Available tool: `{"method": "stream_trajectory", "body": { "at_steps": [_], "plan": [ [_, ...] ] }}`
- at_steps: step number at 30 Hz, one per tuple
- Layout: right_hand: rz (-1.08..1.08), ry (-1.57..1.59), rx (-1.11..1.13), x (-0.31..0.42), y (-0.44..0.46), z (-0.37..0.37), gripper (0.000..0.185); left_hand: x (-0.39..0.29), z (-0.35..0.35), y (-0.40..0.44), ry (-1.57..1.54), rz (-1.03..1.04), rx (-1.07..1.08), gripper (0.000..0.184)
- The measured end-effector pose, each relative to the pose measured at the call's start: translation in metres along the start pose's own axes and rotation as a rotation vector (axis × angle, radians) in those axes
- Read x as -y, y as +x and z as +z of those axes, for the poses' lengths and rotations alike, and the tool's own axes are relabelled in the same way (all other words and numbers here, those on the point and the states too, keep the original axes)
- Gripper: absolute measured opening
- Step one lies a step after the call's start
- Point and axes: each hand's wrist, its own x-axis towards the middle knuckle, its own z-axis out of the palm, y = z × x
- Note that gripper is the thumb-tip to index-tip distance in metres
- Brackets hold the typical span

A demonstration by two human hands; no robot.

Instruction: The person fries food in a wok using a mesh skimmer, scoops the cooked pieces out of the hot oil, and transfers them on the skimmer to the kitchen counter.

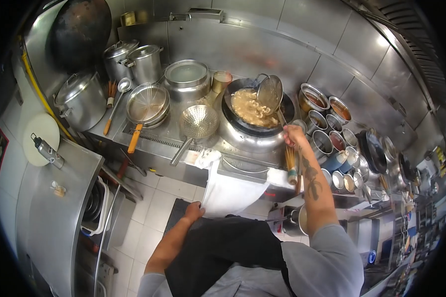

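My right hand (pixel 293 136) is closed around the handle of a strainer (pixel 270 93), whose round head is tilted over the right side of the wok (pixel 229 111). Pale brown food pieces in sauce (pixel 250 106) lie in the wok, which sits on the stove. Down by my apron (pixel 223 247), my left hand (pixel 194 212) has its fingers curled in, close to the left edge of a hanging white cloth (pixel 230 190). Whether it grips the cloth or anything else is hidden.
A perforated ladle (pixel 199 122) and a wire strainer (pixel 147 103) lie left of the wok. Lidded pots (pixel 146 64) stand behind them. On the right are sauce containers (pixel 314 96) and a bamboo brush (pixel 291 166). A steel table (pixel 49 218) stands at left.
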Motion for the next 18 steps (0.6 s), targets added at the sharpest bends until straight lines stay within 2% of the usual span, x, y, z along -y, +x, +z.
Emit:
{"method": "stream_trajectory", "body": {
  "at_steps": [2, 5, 13, 16, 18],
  "plan": [
    [-0.094, -0.152, -0.024, 0.002, -0.004, 0.002, 0.017, -0.003, -0.003, 0.0, 0.029, -0.08, 0.013, 0.028],
    [-0.172, -0.217, -0.039, 0.005, -0.008, 0.0, 0.018, -0.003, -0.006, 0.0, 0.067, -0.055, 0.016, 0.027],
    [-0.172, -0.348, -0.136, 0.021, -0.005, -0.038, 0.024, -0.003, -0.01, -0.003, -0.01, -0.024, 0.079, 0.025],
    [-0.17, -0.384, -0.164, 0.022, -0.001, -0.048, 0.025, 0.0, -0.007, -0.001, 0.058, 0.032, 0.016, 0.025],
    [-0.093, -0.369, -0.14, 0.023, -0.001, -0.052, 0.023, 0.001, -0.005, -0.001, 0.119, 0.001, -0.008, 0.023]
  ]
}}
